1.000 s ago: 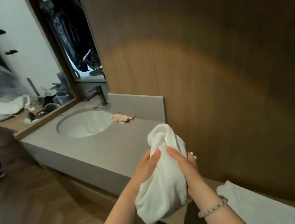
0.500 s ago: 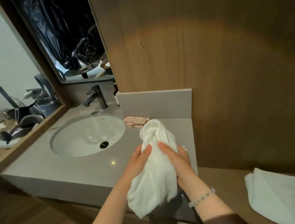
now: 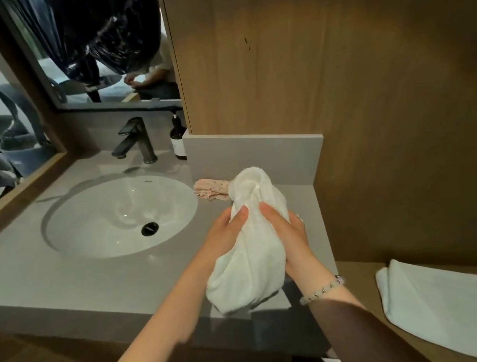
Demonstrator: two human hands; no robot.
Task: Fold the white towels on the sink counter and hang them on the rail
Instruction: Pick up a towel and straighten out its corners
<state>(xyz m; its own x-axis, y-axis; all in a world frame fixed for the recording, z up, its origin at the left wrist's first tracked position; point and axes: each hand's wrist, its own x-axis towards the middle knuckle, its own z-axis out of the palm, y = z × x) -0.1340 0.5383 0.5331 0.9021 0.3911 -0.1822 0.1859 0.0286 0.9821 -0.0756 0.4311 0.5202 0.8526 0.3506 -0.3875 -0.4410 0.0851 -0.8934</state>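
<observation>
A bunched white towel (image 3: 252,254) hangs between both hands above the right end of the grey sink counter (image 3: 76,287). My left hand (image 3: 225,237) grips its left side, thumb pressed on the front. My right hand (image 3: 289,234), with a bead bracelet at the wrist, grips the right side, its fingers hidden behind the cloth. A second white towel (image 3: 444,304) lies folded flat on the lower wooden shelf at the right. No rail is in view.
A round white basin (image 3: 113,217) with a black faucet (image 3: 135,140) fills the counter's left half. A small pink cloth (image 3: 212,189) lies by the grey backsplash (image 3: 252,156). A dark pump bottle (image 3: 177,137) stands under the mirror. A wooden wall panel rises on the right.
The view has swung left and closer to the counter, so the basin now sits nearer. Both hands keep the same grip on the bunched towel, now held over the counter's right end.
</observation>
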